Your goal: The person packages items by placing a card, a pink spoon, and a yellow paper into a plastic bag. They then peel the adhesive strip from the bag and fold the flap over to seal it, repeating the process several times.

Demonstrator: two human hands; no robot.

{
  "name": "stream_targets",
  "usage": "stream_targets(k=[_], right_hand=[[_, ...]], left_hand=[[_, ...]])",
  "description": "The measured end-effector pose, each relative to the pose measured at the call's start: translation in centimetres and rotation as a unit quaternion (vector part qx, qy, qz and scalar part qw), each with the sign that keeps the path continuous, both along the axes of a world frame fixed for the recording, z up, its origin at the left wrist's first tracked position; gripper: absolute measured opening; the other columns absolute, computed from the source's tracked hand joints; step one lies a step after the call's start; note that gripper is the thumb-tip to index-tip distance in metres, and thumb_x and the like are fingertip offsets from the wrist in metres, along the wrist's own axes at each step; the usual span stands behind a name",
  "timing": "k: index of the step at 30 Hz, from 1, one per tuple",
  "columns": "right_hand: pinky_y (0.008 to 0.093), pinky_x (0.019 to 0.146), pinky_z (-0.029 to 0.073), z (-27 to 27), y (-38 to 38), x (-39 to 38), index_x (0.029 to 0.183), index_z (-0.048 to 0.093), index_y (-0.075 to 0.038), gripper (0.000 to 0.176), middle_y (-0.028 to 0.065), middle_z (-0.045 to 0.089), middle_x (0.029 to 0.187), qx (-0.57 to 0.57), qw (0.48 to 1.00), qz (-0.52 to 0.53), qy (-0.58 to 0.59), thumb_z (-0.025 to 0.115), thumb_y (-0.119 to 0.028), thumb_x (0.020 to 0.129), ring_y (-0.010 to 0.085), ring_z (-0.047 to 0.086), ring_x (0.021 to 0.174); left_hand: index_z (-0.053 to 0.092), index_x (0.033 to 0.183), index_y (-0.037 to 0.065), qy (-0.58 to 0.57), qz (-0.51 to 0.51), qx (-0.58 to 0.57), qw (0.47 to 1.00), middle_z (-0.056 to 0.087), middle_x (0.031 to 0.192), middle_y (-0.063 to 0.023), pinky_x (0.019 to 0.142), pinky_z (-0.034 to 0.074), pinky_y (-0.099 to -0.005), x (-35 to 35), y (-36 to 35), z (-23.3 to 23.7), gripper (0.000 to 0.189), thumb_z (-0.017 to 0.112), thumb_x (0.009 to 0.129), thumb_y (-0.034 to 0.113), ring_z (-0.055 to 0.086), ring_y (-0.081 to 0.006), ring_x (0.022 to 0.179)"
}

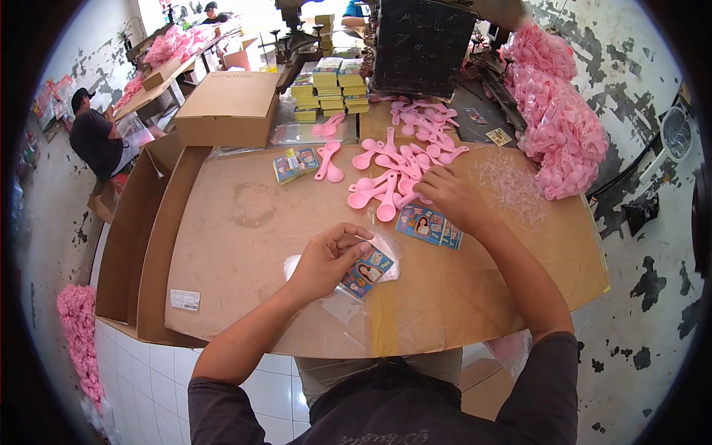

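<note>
Between the thumb and fingers of my left hand [324, 261] is a blue printed card [366, 271], tilted over clear plastic bags [386, 252] near the table's front. My right hand [450, 194] reaches over the near right side of the pink spoon pile [404, 167], its fingers bent down and closed at the spoons; what they hold is too small to tell. Just below that hand, several blue cards [426, 226] lie fanned out. Two pink spoons [328, 162] lie apart at the left of the pile, beside a banded stack of cards [295, 165].
A closed cardboard box [228, 107] and stacked card bundles [328, 85] stand at the back. An open carton [152, 230] borders the left side. Bagged pink spoons [556, 111] heap at the right, near thin plastic scraps [512, 182]. A seated person [96, 141] is far left.
</note>
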State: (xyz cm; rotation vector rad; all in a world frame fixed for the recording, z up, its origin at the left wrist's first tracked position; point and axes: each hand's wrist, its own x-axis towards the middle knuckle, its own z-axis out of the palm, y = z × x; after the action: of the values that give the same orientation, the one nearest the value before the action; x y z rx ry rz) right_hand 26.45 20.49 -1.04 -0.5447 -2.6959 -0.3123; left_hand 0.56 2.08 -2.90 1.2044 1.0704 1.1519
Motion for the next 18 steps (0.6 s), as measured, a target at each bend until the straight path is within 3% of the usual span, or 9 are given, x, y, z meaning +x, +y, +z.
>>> stream_targets(k=[1,4,5,7,10,13,16,18], right_hand=[[0.0405,0.096,0.049,0.6,-0.3,-0.1,0.11,0.066,-0.007,0.029,0.0069,0.067,0.111,0.006,1.0,-0.004,0.002,0.075,-0.01,0.083,0.0273,0.063,0.104],[0.0373,0.084,0.052,2.6,-3.2,-0.4,0.119,0.061,-0.006,0.035,0.006,0.067,0.109,-0.193,0.972,-0.028,0.127,0.076,-0.009,0.088,0.0208,0.066,0.094],[0.0353,0.08,0.053,2.1,-4.1,-0.7,0.124,0.058,-0.005,0.039,0.0056,0.067,0.108,-0.329,0.924,-0.003,0.192,0.075,-0.008,0.089,0.0183,0.066,0.092],[0.0313,0.073,0.054,1.2,-6.4,-1.6,0.134,0.052,-0.005,0.048,0.005,0.066,0.106,-0.572,0.758,0.045,0.309,0.074,-0.006,0.092,0.0134,0.066,0.088],[0.0272,0.07,0.055,3.3,-9.5,-2.7,0.147,0.04,-0.006,0.067,0.0049,0.065,0.106,-0.638,0.672,0.045,0.373,0.074,-0.002,0.09,0.0097,0.065,0.092],[0.0252,0.071,0.057,3.8,-10.7,-3.6,0.15,0.039,-0.006,0.068,0.0068,0.064,0.106,-0.6,0.68,0.066,0.416,0.073,-0.001,0.091,0.0117,0.067,0.093],[0.0248,0.075,0.058,2.7,-10.6,-3.6,0.151,0.038,-0.007,0.069,0.0086,0.063,0.109,-0.543,0.757,0.055,0.361,0.072,0.0,0.092,0.0124,0.068,0.095],[0.024,0.074,0.057,1.9,-10.7,-3.8,0.151,0.038,-0.006,0.068,0.01,0.063,0.113,-0.516,0.758,0.051,0.396,0.072,0.0,0.092,0.0122,0.068,0.094]], left_hand=[[0.06,0.123,-0.002,-0.018,0.004,0.004,1.0,0.075,0.104,-0.0088,0.077,0.056,-0.0228,0.0,0.0,-0.1,0.023,0.064,0.103,0.007,0.07,-0.0085,0.092],[0.061,0.125,-0.002,-0.06,0.01,0.01,0.998,0.074,0.105,-0.0097,0.078,0.057,-0.0226,0.3,-0.1,-0.4,0.026,0.066,0.101,0.008,0.07,-0.0091,0.094],[0.06,0.126,-0.002,-0.063,0.009,0.009,0.998,0.075,0.105,-0.0101,0.079,0.058,-0.0231,0.5,-0.3,0.0,0.027,0.066,0.101,0.007,0.071,-0.0098,0.095],[0.06,0.129,-0.003,-0.049,0.004,0.004,0.999,0.075,0.105,-0.0106,0.081,0.058,-0.0238,1.0,-0.6,0.5,0.03,0.066,0.101,0.007,0.071,-0.0107,0.096],[0.06,0.132,-0.003,-0.015,-0.002,-0.005,1.0,0.075,0.107,-0.0108,0.081,0.058,-0.0243,1.3,-0.9,0.5,0.033,0.066,0.101,0.007,0.071,-0.011,0.096],[0.062,0.132,-0.004,-0.016,-0.004,-0.011,1.0,0.075,0.11,-0.0104,0.081,0.058,-0.0245,1.4,-1.0,0.1,0.032,0.066,0.102,0.009,0.071,-0.0107,0.097],[0.064,0.129,-0.004,-0.014,-0.014,-0.007,1.0,0.075,0.112,-0.0097,0.082,0.058,-0.0245,1.5,-1.0,0.1,0.03,0.065,0.103,0.01,0.07,-0.01,0.097],[0.065,0.128,-0.004,0.011,-0.019,0.002,1.0,0.075,0.113,-0.0092,0.083,0.057,-0.0242,1.3,-0.9,-0.3,0.03,0.065,0.103,0.011,0.07,-0.0094,0.097]])
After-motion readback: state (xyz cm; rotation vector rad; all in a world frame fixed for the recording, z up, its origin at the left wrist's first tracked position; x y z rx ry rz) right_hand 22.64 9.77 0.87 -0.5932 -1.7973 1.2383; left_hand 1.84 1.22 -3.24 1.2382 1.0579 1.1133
